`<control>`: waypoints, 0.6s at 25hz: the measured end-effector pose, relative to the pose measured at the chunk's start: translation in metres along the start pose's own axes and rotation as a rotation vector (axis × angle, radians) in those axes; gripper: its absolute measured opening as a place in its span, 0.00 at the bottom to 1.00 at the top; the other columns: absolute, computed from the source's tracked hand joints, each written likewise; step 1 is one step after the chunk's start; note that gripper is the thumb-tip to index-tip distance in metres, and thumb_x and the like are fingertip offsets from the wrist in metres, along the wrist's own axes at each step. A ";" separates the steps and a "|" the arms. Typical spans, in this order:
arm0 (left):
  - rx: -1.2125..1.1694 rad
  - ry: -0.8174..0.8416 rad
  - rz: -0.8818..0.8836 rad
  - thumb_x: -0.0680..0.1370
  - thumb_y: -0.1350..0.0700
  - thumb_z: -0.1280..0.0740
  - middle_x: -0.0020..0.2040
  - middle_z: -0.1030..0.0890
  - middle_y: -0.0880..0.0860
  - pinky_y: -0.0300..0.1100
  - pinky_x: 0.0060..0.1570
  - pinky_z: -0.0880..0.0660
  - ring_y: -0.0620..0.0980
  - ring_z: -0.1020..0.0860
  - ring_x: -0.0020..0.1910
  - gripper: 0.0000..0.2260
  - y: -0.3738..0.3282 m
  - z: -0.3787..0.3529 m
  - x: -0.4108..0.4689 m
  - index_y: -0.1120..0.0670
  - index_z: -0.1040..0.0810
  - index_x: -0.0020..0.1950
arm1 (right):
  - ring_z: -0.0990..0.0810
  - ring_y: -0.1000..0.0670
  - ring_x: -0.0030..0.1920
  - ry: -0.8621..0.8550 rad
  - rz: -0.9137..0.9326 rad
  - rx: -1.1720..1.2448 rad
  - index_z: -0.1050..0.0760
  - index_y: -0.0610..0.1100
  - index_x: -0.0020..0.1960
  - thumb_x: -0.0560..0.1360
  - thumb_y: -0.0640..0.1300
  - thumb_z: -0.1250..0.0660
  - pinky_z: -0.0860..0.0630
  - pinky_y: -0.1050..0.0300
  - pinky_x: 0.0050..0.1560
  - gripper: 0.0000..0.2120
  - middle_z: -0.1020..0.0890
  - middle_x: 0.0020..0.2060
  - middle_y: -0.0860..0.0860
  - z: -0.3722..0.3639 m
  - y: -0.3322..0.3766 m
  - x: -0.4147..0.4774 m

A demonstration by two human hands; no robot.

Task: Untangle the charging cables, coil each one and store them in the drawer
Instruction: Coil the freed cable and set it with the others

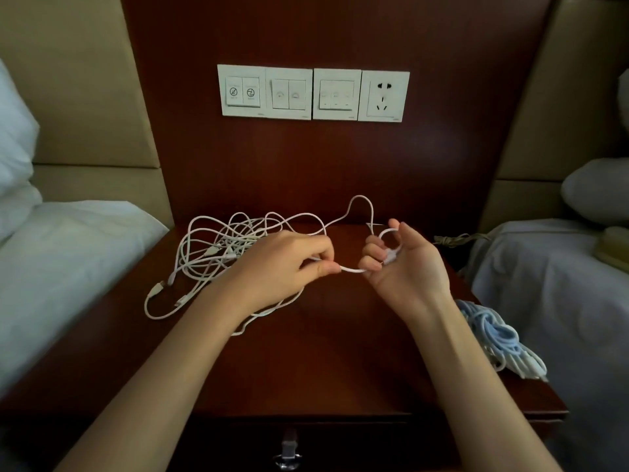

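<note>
Two hands share one white charging cable (352,270): the left hand (289,264) pinches it, the right hand (405,264) grips its small coil. A cable tangle (211,247) lies near the nightstand (323,352)'s left edge.

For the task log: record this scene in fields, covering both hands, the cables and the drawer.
left grip: pinches the white cable
right grip: holds a small loop of that cable, near its plug end
white tangle: loose on the nightstand, left rear
blue bundle: coiled, at the nightstand's right edge
drawer: shut
</note>
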State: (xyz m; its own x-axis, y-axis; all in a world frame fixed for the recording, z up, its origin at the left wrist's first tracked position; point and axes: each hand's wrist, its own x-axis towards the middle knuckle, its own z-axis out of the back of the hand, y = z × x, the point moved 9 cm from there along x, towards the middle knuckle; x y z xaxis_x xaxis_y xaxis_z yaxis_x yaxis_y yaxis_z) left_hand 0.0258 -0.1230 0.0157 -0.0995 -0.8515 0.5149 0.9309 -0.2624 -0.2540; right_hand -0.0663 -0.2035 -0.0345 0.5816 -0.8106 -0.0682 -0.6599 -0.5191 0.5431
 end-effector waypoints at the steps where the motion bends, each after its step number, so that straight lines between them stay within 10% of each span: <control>1: -0.081 -0.036 -0.017 0.75 0.47 0.33 0.37 0.21 0.43 0.41 0.42 0.26 0.41 0.23 0.39 0.06 -0.001 0.002 -0.001 0.48 0.22 0.43 | 0.38 0.56 0.26 0.008 -0.012 -0.007 0.31 0.46 0.51 0.80 0.43 0.46 0.39 0.65 0.23 0.06 0.35 0.32 0.49 -0.001 -0.001 0.000; 7: -0.242 -0.101 -0.115 0.74 0.45 0.36 0.41 0.21 0.44 0.47 0.39 0.26 0.42 0.22 0.37 0.06 -0.028 -0.009 -0.005 0.46 0.24 0.45 | 0.30 0.52 0.36 0.118 -0.113 -0.536 0.25 0.47 0.51 0.81 0.51 0.50 0.33 0.59 0.37 0.16 0.29 0.38 0.47 -0.008 -0.038 -0.008; 15: -0.327 -0.206 0.263 0.72 0.54 0.29 0.25 0.24 0.46 0.43 0.31 0.27 0.42 0.25 0.25 0.07 0.020 -0.003 -0.006 0.52 0.27 0.41 | 0.40 0.58 0.26 0.389 -0.235 -0.859 0.28 0.45 0.49 0.76 0.58 0.44 0.48 0.67 0.24 0.17 0.32 0.30 0.52 -0.023 -0.057 -0.025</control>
State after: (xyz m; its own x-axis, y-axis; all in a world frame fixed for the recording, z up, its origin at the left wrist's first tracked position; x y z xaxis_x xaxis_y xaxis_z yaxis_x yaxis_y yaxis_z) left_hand 0.0435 -0.1242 0.0046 0.2274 -0.8088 0.5424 0.7526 -0.2075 -0.6250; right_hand -0.0326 -0.1473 -0.0448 0.8724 -0.4856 -0.0554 -0.0246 -0.1569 0.9873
